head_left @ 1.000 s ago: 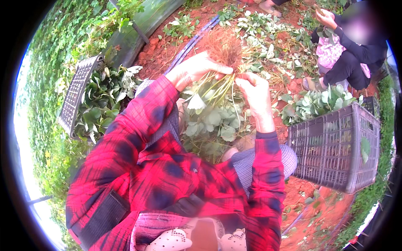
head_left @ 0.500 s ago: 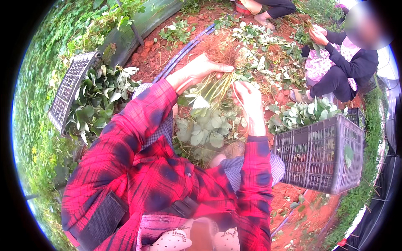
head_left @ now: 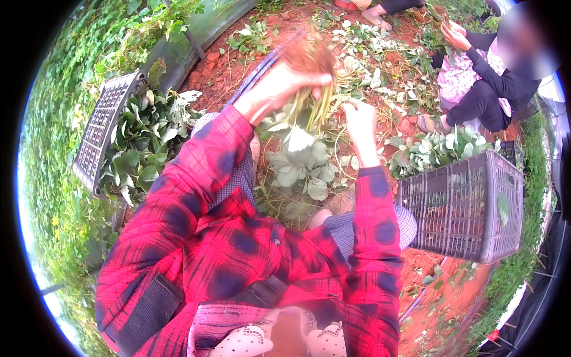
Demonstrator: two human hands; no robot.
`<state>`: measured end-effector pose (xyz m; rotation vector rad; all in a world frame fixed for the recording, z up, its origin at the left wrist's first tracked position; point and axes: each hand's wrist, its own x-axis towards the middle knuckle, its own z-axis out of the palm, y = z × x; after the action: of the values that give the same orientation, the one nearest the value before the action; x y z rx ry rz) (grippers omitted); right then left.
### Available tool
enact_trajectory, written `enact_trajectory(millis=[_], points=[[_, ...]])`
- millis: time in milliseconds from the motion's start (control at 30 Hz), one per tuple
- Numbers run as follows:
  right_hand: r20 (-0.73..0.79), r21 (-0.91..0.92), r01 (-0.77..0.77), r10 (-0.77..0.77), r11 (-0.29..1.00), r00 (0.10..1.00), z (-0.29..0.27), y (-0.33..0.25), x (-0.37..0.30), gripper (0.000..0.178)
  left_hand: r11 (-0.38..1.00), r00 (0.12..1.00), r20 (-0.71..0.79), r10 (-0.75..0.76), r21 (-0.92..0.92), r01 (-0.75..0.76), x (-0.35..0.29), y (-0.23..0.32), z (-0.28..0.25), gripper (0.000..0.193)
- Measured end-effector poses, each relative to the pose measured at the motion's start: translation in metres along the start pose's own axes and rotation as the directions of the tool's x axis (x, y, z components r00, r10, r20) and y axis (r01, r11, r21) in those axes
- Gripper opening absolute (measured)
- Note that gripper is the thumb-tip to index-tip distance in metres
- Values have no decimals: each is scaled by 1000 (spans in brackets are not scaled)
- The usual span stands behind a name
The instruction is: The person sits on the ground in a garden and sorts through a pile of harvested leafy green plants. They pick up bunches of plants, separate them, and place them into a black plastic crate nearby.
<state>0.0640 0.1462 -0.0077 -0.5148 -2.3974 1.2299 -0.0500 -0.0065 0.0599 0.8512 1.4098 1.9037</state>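
Note:
My left hand (head_left: 285,83), somewhat smeared by motion, grips a bunch of leafy seedlings (head_left: 318,110) by the stems. Their brown roots point up and away from me, and the green leaves hang below, pale undersides showing. To the right of the stems, my right hand (head_left: 360,124) is closed in a pinch, slightly apart from the bunch. A thin stem curves close to its fingertips, but I cannot tell whether they hold it. Loose leaves and stems lie on the ground under both hands.
A dark plastic crate (head_left: 107,128) with leafy plants is at the left. Another crate (head_left: 458,208) stands right of my knee, beside a leafy pile (head_left: 443,152). A seated person (head_left: 488,83) handles plants at the far right; another person's leg (head_left: 392,7) shows at the top.
My left hand has raised the seedling bunch slightly, and its roots are now blurred. My right hand has shifted a little right, away from the stems.

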Motion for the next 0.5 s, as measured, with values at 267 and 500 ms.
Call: enact_trajectory(millis=[267, 500], points=[[-18, 241, -353, 368, 904, 930, -53, 30, -37, 18, 709, 976, -24, -218, -691, 142, 2, 28, -69, 16], [-9, 553, -337, 409, 762, 912, -75, 25, -34, 17, 671, 994, 30, -107, -735, 94, -11, 36, -88, 29]])
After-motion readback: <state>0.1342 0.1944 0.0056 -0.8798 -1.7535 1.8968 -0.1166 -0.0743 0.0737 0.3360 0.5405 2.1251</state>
